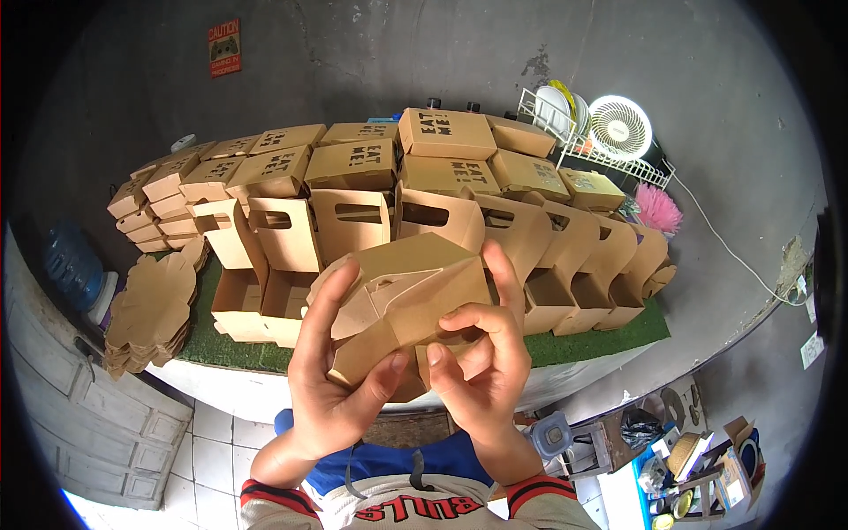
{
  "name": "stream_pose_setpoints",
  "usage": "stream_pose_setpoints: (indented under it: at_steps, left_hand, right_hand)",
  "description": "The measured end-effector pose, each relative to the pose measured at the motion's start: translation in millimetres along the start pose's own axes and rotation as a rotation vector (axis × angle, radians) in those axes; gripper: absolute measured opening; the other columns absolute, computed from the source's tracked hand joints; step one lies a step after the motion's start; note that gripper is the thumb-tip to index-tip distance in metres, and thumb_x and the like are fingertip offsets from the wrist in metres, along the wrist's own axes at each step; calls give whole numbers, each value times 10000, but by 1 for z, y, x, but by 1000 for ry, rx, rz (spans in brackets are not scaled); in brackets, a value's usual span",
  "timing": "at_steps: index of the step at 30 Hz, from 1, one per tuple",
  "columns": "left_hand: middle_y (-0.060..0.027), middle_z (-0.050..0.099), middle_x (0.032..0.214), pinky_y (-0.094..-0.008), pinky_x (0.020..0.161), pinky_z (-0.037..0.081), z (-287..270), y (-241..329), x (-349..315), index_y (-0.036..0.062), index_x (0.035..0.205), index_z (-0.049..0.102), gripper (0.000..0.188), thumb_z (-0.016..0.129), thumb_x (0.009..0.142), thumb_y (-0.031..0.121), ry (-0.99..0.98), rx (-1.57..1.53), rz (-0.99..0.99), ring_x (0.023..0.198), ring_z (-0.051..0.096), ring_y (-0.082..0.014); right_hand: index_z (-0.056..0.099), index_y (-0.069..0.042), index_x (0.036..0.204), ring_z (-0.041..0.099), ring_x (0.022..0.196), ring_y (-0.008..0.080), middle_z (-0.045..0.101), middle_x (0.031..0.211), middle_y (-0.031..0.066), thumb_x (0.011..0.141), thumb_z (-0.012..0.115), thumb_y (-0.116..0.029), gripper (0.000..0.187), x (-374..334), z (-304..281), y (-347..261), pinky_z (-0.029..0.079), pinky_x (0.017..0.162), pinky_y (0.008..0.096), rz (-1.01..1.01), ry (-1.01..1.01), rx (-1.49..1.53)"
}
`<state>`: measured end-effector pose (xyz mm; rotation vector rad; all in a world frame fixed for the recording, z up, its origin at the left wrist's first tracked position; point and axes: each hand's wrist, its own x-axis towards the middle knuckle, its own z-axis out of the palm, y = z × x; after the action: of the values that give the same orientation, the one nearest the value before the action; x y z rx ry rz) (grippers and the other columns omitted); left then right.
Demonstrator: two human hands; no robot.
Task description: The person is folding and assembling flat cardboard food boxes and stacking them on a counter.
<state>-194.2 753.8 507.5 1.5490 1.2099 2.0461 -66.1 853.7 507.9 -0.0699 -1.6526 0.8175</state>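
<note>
Cardboard rows point(424, 221): stacked close behind; could be knocked over if bumped.
Box point(402, 305): held up in front of the rows, half folded; flaps could be bent wrong.
Left hand point(331, 375): clamped on box.
Right hand point(481, 353): clamped on box; a flap could be torn if squeezed hard.

Your white counter point(265, 393) wears a green artificial-grass mat point(574, 343). On the mat you have rows of folded brown cardboard carry boxes point(353, 225) and, at its left end, a stack of flat brown cardboard blanks point(150, 314).
</note>
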Motion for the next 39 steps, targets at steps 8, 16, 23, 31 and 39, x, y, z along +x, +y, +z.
stream_pose_setpoints:
  at_steps: [8,16,23,31,39]
  left_hand:
    - [-204,538,1311,-352,971,488,2,6,-4,-56,1483,285,752,690,851,-9,-61,38,40,1171,584,-264]
    - [-287,527,1349,-371,924,536,14,-4,-15,-80,1467,286,865,795,774,9,-14,240,234,1180,609,-317]
    - [-253,491,1405,-367,913,538,10,1,-8,0,1494,309,879,775,750,-45,24,288,33,1160,622,-302]
    - [-148,525,1390,-340,1021,452,-2,10,5,16,1512,306,972,792,673,-57,-34,214,-165,1216,555,-231]
    - [-145,519,1416,-328,1026,436,-1,14,7,3,1525,282,1035,812,635,-26,-69,216,-229,1198,565,-201]
  right_hand:
    - [614,-32,980,440,1325,342,303,1504,275,779,702,32,228,-4,2,9,409,1046,438,-27,87,-55]
    - [622,-40,991,503,1263,334,396,1443,267,850,697,10,167,-9,8,15,407,1045,432,-97,209,-131]
    - [638,-21,1122,562,1186,334,566,1297,201,845,732,-65,297,5,4,6,463,972,419,47,193,-45]
    - [724,-144,1106,617,1096,322,632,1235,108,745,817,-207,377,27,-42,8,505,893,404,-194,-372,-351]
    - [730,-152,1141,631,1048,296,635,1231,114,672,853,-299,506,22,-49,12,519,831,371,-147,-392,-358]
